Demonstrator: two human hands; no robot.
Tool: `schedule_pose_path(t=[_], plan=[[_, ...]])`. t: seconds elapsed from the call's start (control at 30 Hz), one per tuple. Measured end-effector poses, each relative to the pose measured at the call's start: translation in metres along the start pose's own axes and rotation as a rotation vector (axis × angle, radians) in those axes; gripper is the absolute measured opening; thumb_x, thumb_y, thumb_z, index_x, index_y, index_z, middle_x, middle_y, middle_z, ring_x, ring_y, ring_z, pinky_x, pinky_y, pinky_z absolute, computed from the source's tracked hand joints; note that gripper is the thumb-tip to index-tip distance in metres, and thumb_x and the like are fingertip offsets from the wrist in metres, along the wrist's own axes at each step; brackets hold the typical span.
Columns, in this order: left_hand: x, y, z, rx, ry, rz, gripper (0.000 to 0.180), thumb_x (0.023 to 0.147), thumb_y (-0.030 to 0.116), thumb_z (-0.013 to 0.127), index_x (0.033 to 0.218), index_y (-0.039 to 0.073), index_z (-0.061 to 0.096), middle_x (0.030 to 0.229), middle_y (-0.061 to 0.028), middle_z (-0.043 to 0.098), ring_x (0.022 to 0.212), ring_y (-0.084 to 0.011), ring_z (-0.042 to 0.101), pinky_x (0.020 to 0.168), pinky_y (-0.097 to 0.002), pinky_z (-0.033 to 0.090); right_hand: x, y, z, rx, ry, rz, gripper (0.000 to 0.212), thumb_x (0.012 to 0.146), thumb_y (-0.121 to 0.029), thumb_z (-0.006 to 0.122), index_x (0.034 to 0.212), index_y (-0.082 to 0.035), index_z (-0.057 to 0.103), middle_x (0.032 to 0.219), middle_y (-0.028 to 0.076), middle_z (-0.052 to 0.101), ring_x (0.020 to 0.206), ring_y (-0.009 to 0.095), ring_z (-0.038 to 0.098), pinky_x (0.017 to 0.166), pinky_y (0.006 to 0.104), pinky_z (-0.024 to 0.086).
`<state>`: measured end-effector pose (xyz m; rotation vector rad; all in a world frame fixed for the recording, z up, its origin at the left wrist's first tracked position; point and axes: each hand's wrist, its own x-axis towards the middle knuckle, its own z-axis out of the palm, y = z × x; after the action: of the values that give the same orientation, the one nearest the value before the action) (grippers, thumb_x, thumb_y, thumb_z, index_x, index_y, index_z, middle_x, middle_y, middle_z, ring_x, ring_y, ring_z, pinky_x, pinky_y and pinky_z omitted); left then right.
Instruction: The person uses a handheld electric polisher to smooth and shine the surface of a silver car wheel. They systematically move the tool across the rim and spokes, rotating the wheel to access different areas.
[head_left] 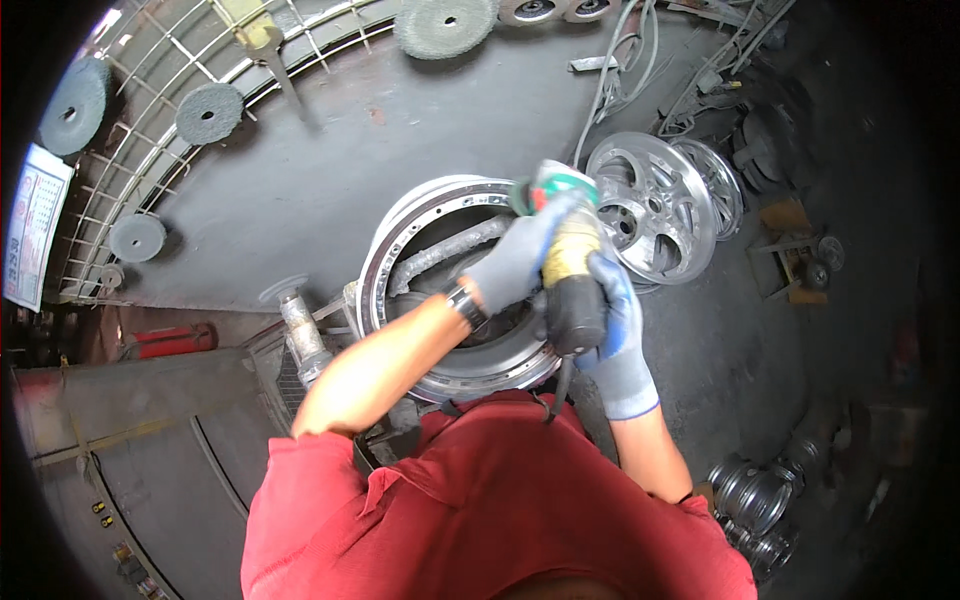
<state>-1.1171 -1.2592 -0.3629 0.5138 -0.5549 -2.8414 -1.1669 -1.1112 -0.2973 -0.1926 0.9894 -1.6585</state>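
An angle grinder (572, 246), with a green head, a yellow-wrapped body and a black rear end, is held in both my gloved hands. My left hand (522, 255) is closed round it near the head; a dark watch strap circles that wrist. My right hand (622, 325) grips the body from the right side, near the black end. The grinder's disc (520, 197) lies at the upper right edge of a round metal wheel rim (375, 285) in front of me. Whether disc and rim touch I cannot tell. My left forearm crosses over the rim and hides part of it.
Spoked silver alloy wheels (655, 205) lean to the right of the rim. Several grey abrasive discs (445, 25) hang on a wire grid (185, 60) by the wall. A metal post (300, 325) stands at left. More shiny rims (752, 497) lie at lower right. Cables (610, 95) hang behind.
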Motion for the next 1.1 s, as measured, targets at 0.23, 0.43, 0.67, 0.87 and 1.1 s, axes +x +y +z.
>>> schedule_pose_path(t=[0.23,0.43,0.67,0.87,1.1], plan=[[-0.123,-0.008,-0.025,-0.100,0.395,0.749,0.055,0.104,0.055,0.060,0.135,0.010,0.056,0.118,-0.0089,0.068,0.103,-0.0208,0.070,0.093,-0.0378,0.059,0.028,0.027,0.033,-0.849,-0.614,-0.166,0.083,0.102,-0.029,0.064,0.165,0.007,0.023,0.170,0.024,0.029,0.158,0.030,0.029,0.127,0.0346,0.024],[-0.108,-0.006,-0.020,0.021,0.433,0.732,0.054,0.104,0.055,0.060,0.132,0.009,0.057,0.111,-0.0078,0.067,0.097,-0.0200,0.071,0.084,-0.0371,0.062,0.019,0.015,0.033,-0.740,-0.482,-0.070,0.083,0.103,-0.031,0.063,0.167,0.003,0.021,0.170,0.022,0.031,0.158,0.028,0.030,0.126,0.0360,0.027],[-0.017,-0.011,0.004,0.122,0.135,0.067,0.041,0.105,0.042,0.065,0.128,0.009,0.059,0.109,-0.0054,0.069,0.093,-0.0171,0.071,0.087,-0.0340,0.060,-0.018,0.005,-0.004,-0.316,-0.002,-0.147,0.061,0.105,-0.035,0.059,0.157,-0.009,0.041,0.150,0.021,0.050,0.125,0.030,0.060,0.100,0.0423,0.053],[0.015,-0.032,0.009,0.464,-0.002,-0.339,0.041,0.106,0.040,0.064,0.124,0.003,0.065,0.105,-0.0035,0.070,0.089,-0.0119,0.070,0.081,-0.0271,0.056,-0.036,0.044,-0.039,0.111,0.198,0.006,0.051,0.110,-0.041,0.047,0.148,-0.008,0.042,0.118,0.016,0.064,0.079,0.027,0.074,0.069,0.0388,0.065],[-0.040,-0.002,-0.031,0.466,0.164,0.205,0.042,0.107,0.044,0.059,0.125,0.006,0.062,0.105,-0.0040,0.069,0.089,-0.0140,0.070,0.080,-0.0307,0.059,0.000,0.045,-0.007,-0.143,-0.060,0.045,0.068,0.109,-0.035,0.054,0.163,-0.009,0.023,0.115,0.013,0.063,0.079,0.023,0.073,0.064,0.0361,0.063]])
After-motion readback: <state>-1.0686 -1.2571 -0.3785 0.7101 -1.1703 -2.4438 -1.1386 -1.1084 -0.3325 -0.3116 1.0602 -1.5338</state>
